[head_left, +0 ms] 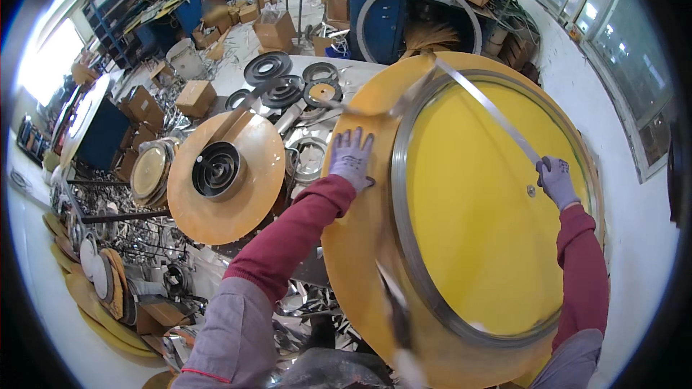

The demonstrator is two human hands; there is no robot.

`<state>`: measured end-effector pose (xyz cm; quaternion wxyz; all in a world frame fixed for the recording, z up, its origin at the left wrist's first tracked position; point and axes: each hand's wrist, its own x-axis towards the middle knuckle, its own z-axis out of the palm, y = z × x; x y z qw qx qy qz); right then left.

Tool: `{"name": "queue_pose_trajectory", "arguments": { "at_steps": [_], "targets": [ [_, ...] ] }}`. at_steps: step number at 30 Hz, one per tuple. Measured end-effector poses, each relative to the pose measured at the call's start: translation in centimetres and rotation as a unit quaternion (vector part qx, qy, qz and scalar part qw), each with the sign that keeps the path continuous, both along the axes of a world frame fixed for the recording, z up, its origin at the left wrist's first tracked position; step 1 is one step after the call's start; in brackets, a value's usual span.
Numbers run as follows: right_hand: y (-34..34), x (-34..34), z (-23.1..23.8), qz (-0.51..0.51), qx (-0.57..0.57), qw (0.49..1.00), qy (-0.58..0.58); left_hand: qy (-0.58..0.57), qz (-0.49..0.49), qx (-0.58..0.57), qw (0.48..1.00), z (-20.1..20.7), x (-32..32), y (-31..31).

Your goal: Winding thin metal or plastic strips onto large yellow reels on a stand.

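Note:
A large tan-orange disc [360,245] stands tilted in front of me, with a yellow round plate [468,216] and a grey metal ring [401,209] around that plate. My left hand [351,158], in a pale purple glove, lies flat with spread fingers on the disc's left rim. The gloved right hand [556,181] is closed round a shiny metal strip [494,114], which slants across the yellow plate from the disc's top edge. To the left, a smaller orange disc [259,151] carries a dark coiled reel [218,171]; a strip rises from near it.
Several black rings [267,67] lie on the table beyond the smaller disc. Metal scraps [137,252] litter the lower left, near stacked round discs [108,317]. A white wall with windows [627,50] bounds the right. A large hoop [365,21] stands behind.

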<state>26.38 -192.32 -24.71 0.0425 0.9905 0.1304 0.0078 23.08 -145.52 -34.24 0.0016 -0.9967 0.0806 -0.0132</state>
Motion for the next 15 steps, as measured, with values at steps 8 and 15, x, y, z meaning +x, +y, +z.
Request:
{"name": "queue_pose_trajectory", "arguments": {
  "at_steps": [8,15],
  "targets": [
    [-9.6,2.0,-6.7,-0.048,0.051,0.979,-0.193,-0.004,0.132,0.011,0.991,0.0,-1.1,4.0],
    [-19.0,2.5,-11.2,-0.095,-0.090,0.975,-0.181,-0.013,0.014,-0.053,0.998,0.1,-7.5,1.4]
  ]
}}
